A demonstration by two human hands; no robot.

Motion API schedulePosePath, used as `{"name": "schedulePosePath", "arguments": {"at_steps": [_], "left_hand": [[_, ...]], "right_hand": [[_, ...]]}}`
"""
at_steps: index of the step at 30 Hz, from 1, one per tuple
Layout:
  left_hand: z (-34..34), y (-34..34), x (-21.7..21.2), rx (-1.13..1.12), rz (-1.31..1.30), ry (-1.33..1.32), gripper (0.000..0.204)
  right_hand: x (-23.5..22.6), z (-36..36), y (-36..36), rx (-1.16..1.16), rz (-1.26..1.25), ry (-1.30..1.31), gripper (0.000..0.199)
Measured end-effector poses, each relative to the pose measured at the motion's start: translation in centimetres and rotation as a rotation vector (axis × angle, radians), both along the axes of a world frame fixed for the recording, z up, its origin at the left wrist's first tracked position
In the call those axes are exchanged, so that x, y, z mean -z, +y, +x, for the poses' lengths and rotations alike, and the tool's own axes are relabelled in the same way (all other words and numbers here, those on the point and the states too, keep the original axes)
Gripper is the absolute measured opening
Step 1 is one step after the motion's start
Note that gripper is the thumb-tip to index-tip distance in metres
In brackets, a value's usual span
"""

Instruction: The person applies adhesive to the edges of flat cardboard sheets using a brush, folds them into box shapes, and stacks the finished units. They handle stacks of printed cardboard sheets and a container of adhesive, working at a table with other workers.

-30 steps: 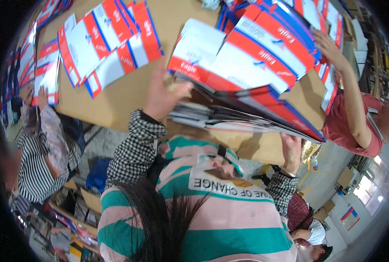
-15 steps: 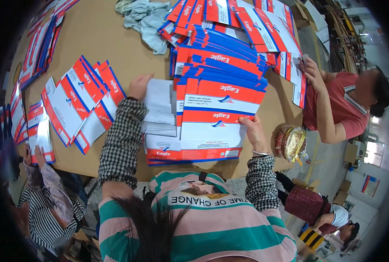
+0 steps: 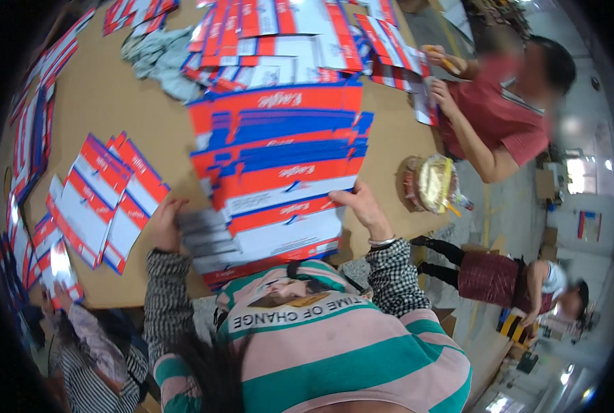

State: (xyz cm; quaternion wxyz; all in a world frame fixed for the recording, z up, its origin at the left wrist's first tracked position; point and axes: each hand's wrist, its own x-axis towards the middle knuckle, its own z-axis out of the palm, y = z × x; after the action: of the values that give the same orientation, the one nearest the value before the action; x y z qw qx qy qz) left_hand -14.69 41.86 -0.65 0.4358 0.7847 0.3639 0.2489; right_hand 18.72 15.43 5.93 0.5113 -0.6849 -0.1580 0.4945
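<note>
A thick stack of flat red, white and blue carton blanks (image 3: pixel 272 172) lies on the brown table (image 3: pixel 121 110) in front of me. My left hand (image 3: pixel 165 224) presses on the stack's left edge, fingers curled over the grey sides of the sheets. My right hand (image 3: pixel 363 206) grips the stack's right edge near the front corner. The upper sheets are fanned and slid out of line. My checked sleeves and striped shirt fill the lower part of the view.
More carton blanks (image 3: pixel 103 196) lie fanned at my left and piled at the far side (image 3: pixel 286 27). A grey cloth (image 3: pixel 159 55) lies far left. A person in red (image 3: pixel 500 117) works at the right; another person's hand (image 3: pixel 59 292) is lower left. A tape roll (image 3: pixel 434 182) sits right.
The stack, held tilted up a second ago, now lies flat on the table. Both my hands have slid to its near edges, and the sheets have spread.
</note>
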Motion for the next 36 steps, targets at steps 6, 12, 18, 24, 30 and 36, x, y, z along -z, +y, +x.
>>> {"name": "schedulePosePath", "arguments": {"at_steps": [6, 12, 18, 24, 30, 36], "left_hand": [[-3.6, -2.4, -0.6, 0.101, -0.702, -0.097, 0.025], [1.6, -6.9, -15.0, 0.310, -0.395, 0.097, 0.048], [4.4, -10.5, -15.8, 0.240, -0.781, -0.220, 0.100], [4.5, -12.2, -14.3, -0.005, -1.112, -0.212, 0.107], [2.8, -12.7, -12.4, 0.239, -0.663, -0.295, 0.096], [1.6, -11.3, -12.5, 0.225, -0.736, -0.364, 0.073]], "right_hand": [[-3.5, -1.7, -2.7, -0.165, 0.158, 0.048, 0.044], [-6.0, -2.8, -5.2, -0.317, 0.191, -0.046, 0.048], [-4.1, -3.0, -7.5, -0.369, 0.166, -0.093, 0.050], [-6.7, -3.5, -7.5, -0.290, 0.187, -0.093, 0.057], [-7.7, -2.7, -7.8, -0.249, 0.356, -0.175, 0.060], [-10.3, -3.6, -6.9, -0.264, 0.371, -0.153, 0.061]]}}
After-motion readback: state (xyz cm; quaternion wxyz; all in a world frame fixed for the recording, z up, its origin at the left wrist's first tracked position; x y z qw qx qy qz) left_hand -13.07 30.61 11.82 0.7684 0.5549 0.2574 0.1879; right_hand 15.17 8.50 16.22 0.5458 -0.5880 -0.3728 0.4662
